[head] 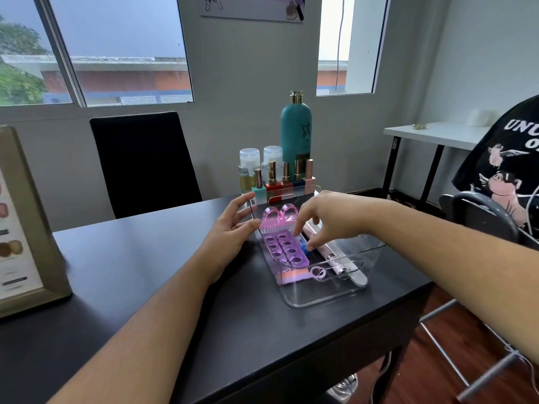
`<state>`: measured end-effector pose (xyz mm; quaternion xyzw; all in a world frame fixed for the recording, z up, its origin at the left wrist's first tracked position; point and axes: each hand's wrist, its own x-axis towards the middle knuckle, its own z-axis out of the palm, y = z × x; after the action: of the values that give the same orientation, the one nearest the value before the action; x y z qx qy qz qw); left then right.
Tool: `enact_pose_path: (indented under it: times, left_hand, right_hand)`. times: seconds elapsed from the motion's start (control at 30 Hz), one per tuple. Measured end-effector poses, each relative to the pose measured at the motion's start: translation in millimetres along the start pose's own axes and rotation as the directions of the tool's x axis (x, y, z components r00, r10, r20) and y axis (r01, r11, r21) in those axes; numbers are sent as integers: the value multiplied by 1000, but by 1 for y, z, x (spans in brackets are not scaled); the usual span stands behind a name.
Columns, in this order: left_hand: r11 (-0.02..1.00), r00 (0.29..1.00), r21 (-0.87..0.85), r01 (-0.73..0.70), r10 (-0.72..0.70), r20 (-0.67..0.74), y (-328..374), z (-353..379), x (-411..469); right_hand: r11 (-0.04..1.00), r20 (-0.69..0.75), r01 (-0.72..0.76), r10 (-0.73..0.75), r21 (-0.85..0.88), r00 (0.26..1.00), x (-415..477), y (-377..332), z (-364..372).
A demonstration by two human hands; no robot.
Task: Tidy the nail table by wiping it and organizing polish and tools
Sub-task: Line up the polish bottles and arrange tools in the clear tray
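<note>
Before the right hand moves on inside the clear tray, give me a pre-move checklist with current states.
1. Left hand steadies the clear tray at its far left wall: ok.
2. Right hand is over the tray, fingertips down by the small blue item: ok.
3. Right grip closed on the blue item: cannot tell.
4. Purple toe separators and pink brush lie inside the tray: ok.
5. Polish bottles stand upright in a row behind the tray: ok.
6. Table wiped: cannot tell.
</note>
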<state>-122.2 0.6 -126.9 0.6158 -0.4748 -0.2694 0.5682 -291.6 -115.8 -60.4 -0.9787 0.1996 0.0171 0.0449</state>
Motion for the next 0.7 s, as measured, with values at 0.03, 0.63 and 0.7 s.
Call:
enact_pose_path:
  times: [0.03,0.63,0.7]
  left_hand:
    - [1000,1000,2,-1,1,-2,0,0,0]
    - [1000,1000,14,-18,18,-2,-2,-1,2]
    - [1000,1000,16,-18,18,-3,-2,-1,2]
  right_hand:
    - [1000,4,1,-2,14,1000,1,0,0]
    - [1000,17,3,-3,-6,1000,6,7,6]
    - [1000,17,2,-2,-6,1000,7,7,6]
